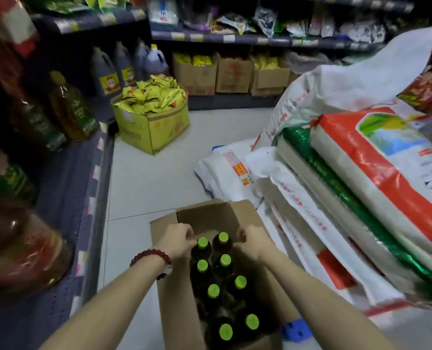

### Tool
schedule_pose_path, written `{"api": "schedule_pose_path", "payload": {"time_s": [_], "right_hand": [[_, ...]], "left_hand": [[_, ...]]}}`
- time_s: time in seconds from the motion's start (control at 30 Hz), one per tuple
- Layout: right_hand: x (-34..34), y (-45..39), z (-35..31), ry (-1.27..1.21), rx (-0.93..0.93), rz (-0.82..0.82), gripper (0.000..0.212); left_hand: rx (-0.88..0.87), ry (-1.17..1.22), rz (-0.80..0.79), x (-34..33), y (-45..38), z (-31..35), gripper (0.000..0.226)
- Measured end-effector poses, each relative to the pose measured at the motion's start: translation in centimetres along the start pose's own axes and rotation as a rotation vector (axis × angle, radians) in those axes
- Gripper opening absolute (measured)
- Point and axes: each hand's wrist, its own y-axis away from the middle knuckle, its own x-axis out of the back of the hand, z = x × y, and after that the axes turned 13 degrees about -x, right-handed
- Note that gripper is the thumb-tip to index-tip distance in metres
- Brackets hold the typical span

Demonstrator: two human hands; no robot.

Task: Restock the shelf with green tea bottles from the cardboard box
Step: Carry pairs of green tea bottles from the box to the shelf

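Note:
An open cardboard box (170,296) stands on the floor at the bottom centre. Several dark green tea bottles with bright green caps (213,291) stand in two rows inside it. My left hand (177,239), with a red bead bracelet on the wrist, curls its fingers at the neck of the far left bottle (202,243). My right hand (251,239) curls in the same way at the far right bottle (223,237). Both bottles stand upright in the box. The grey shelf (93,178) on the left carries similar tea bottles (69,109).
Stacked rice sacks (376,188) fill the right side, close to the box. A yellow carton of snack packets (156,127) sits on the floor ahead. White tiled floor (149,183) lies between them. A blue crate (294,329) shows beside the box's right side.

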Motion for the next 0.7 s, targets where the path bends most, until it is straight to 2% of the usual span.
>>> {"api": "schedule_pose_path", "payload": {"time_s": [0.2, 0.37, 0.6, 0.7], "right_hand": [[-6.1, -6.0, 1.3, -0.087, 0.036, 0.074, 0.024], [-8.7, -8.0, 2.0, -0.132, 0.045, 0.112, 0.049], [-10.3, -10.2, 2.0, -0.214, 0.046, 0.130, 0.031], [-10.9, -11.0, 1.9, -0.320, 0.061, 0.161, 0.028]], "left_hand": [[-0.054, 0.054, 0.054, -5.7, -5.0, -3.4, 0.036], [-0.025, 0.026, 0.063, -8.5, -6.1, -4.5, 0.044], [0.048, -0.049, 0.154, -10.8, -8.0, -4.5, 0.032], [0.094, 0.031, 0.223, -11.0, -8.7, -4.7, 0.031]]}}
